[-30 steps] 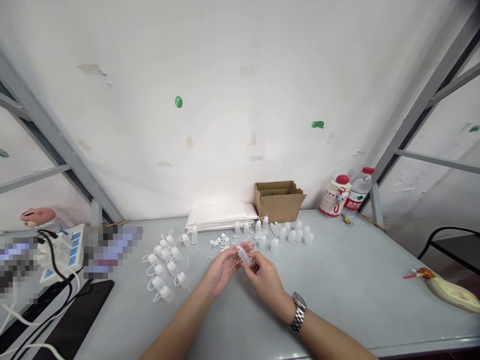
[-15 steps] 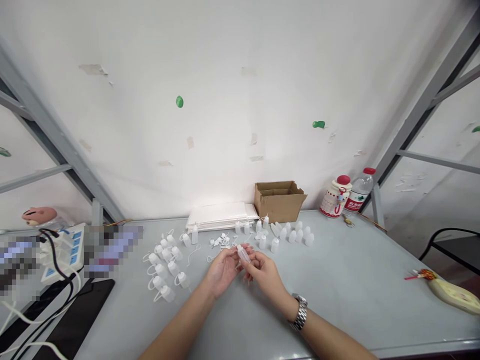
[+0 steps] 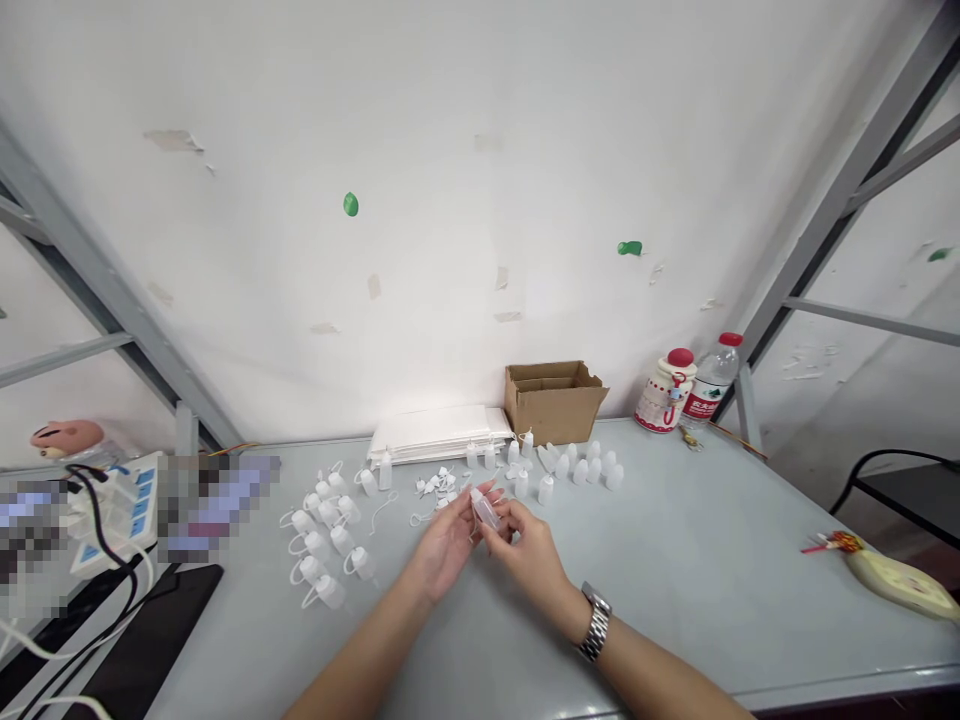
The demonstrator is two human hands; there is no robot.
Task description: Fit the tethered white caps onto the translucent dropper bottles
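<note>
Over the middle of the table, a small translucent squeeze bottle (image 3: 486,512) is tilted, its narrow top toward the upper left. My right hand (image 3: 531,555) pinches its lower body between thumb and fingers. My left hand (image 3: 444,550), palm partly turned up, has its fingers curled about the upper end; part of the grip is hidden. Just beyond the hands lie small white caps (image 3: 442,482) in a loose pile. Several capped bottles with loop straps (image 3: 326,592) stand in a group to the left. Behind my right hand are bottles without straps (image 3: 546,489).
At the back stand a cardboard box (image 3: 559,408) and a stack of white sheets or envelopes (image 3: 431,435). A decorated jar (image 3: 666,392) and a water bottle (image 3: 716,380) are at the back right. A power strip (image 3: 142,510), cables and a black flat object (image 3: 161,640) lie left.
The view has shifted slightly, so the whole scene sits a little further left. Both hands stay together on the bottle, with only small finger movement.
</note>
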